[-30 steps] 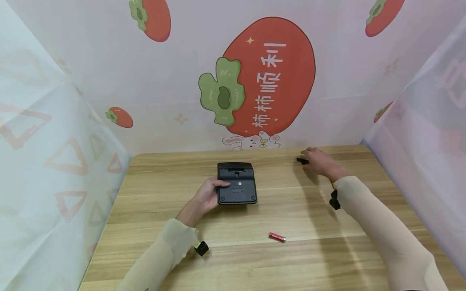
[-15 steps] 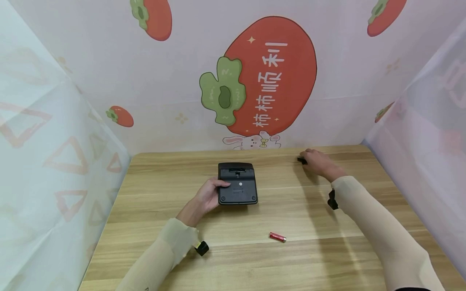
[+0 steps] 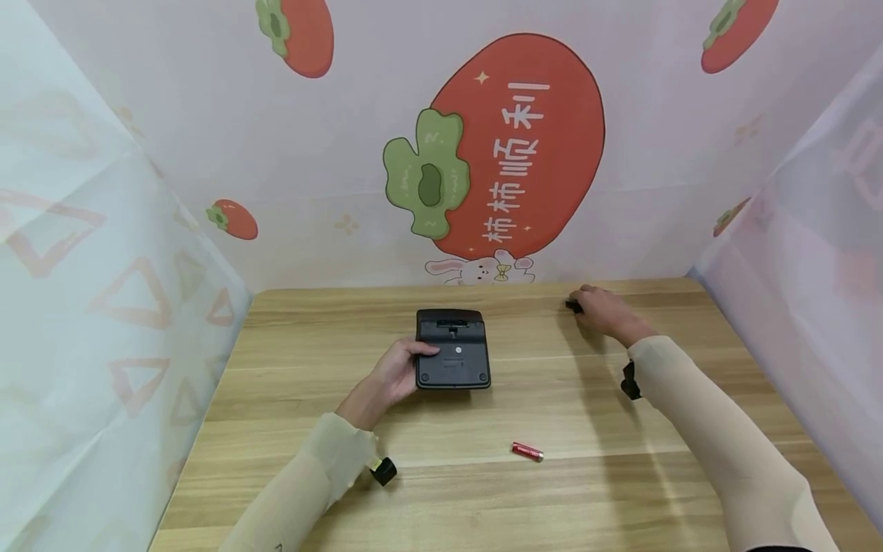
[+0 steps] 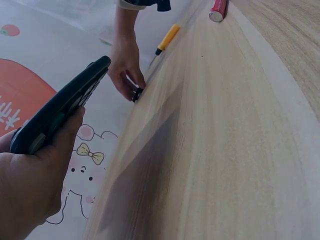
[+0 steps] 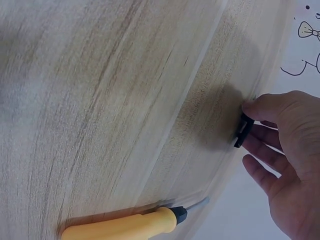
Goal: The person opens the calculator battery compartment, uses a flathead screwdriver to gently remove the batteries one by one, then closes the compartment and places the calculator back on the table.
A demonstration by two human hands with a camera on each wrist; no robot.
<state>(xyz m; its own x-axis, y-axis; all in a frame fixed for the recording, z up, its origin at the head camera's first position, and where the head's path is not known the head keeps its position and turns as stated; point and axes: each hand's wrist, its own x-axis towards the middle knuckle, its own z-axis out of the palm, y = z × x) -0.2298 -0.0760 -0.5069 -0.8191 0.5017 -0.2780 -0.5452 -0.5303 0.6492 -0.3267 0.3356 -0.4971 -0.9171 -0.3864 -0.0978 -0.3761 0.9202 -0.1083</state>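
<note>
Red battery [image 3: 527,451] on the wooden table [image 3: 441,506] nearest you, your left hand [image 3: 398,368] gripping a black device [image 3: 453,366], underside up, above the table, yellow-handled screwdriver [image 5: 130,226] near your right wrist, your right hand [image 3: 602,308] pinching a small black piece [image 5: 244,131] near the far edge

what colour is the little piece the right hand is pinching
Black; the piece shows best in the right wrist view.

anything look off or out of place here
The black device held in the left hand shows its underside, with what looks like an uncovered battery slot, while a red battery lies loose on the table. Nothing looks spilled or broken.
</note>
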